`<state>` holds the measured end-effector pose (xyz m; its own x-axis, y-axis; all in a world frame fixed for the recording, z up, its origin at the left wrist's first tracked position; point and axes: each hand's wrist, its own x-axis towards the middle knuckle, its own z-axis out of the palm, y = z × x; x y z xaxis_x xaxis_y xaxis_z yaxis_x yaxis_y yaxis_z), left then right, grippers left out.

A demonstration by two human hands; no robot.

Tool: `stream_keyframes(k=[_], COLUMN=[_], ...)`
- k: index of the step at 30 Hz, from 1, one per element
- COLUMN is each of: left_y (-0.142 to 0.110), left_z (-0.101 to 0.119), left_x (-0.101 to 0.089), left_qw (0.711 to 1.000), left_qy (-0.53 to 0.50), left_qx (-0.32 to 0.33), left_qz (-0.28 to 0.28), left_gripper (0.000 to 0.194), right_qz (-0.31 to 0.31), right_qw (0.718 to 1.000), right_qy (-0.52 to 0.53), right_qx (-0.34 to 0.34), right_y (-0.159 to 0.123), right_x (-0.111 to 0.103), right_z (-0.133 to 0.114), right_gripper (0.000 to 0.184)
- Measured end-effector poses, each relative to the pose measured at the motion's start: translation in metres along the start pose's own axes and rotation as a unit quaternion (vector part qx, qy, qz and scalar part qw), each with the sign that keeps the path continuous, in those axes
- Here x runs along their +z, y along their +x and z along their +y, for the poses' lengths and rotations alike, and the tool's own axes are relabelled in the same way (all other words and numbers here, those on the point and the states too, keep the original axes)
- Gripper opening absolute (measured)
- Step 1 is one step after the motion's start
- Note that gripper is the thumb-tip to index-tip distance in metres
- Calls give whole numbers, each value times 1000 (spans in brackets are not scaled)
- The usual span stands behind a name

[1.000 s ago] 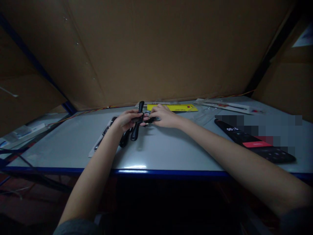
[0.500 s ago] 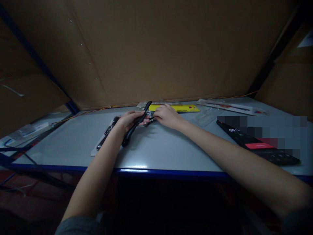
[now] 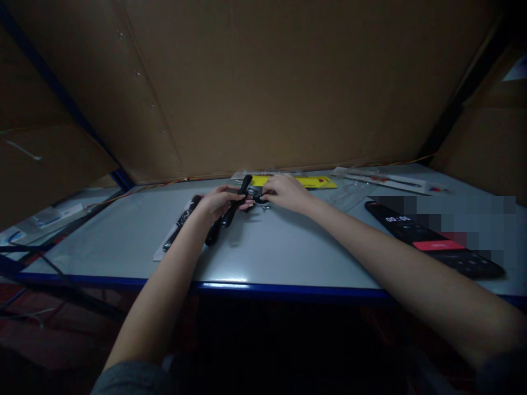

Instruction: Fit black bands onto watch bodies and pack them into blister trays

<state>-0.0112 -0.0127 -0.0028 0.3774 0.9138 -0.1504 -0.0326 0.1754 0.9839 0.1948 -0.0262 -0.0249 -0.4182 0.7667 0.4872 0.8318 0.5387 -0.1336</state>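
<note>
My left hand point(image 3: 220, 202) is closed round a long black tool point(image 3: 234, 211) with rounded, bar-like handles; its exact kind does not show. A second black handle end point(image 3: 213, 233) sticks out below that hand, near the tabletop. Facing it, my right hand point(image 3: 284, 192) pinches a small dark part point(image 3: 259, 198) at the tool's far side. A little shiny metal piece point(image 3: 265, 207) shows just under the right fingertips. The fingers partly hide where these parts meet. Left of my left wrist lies a similar black tool point(image 3: 181, 222) on a white card.
A yellow card point(image 3: 317, 181) and clear plastic packaging point(image 3: 349, 195) lie behind my hands. A phone point(image 3: 432, 241) with a lit timer rests at the right. Cardboard point(image 3: 288, 93) walls off the back, with thin wires along its foot. The grey table point(image 3: 263, 263) has a blue front edge.
The black tool has turned in my left hand, so two handle ends now show apart. A shiny metal piece has come into view below my right fingers.
</note>
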Motion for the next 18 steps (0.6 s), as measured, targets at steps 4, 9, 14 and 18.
stream_keyframes(k=[4, 9, 14, 18], left_y=[-2, -5, -6, -7], left_z=[2, 2, 1, 2], left_x=[3, 6, 8, 8], left_qw=[1000, 998, 997, 994], left_qy=[-5, -1, 13, 17], left_qx=[12, 25, 22, 18], left_qz=[-14, -59, -75, -103], left_gripper=[30, 27, 36, 41], right_qz=[54, 100, 119, 149], right_qw=[957, 862, 825, 772], right_qy=[247, 448, 458, 496], right_qx=[142, 214, 310, 369], right_y=[3, 7, 12, 12], right_x=[3, -5, -13, -13], right_z=[4, -5, -10, -6], right_gripper=[10, 29, 25, 19])
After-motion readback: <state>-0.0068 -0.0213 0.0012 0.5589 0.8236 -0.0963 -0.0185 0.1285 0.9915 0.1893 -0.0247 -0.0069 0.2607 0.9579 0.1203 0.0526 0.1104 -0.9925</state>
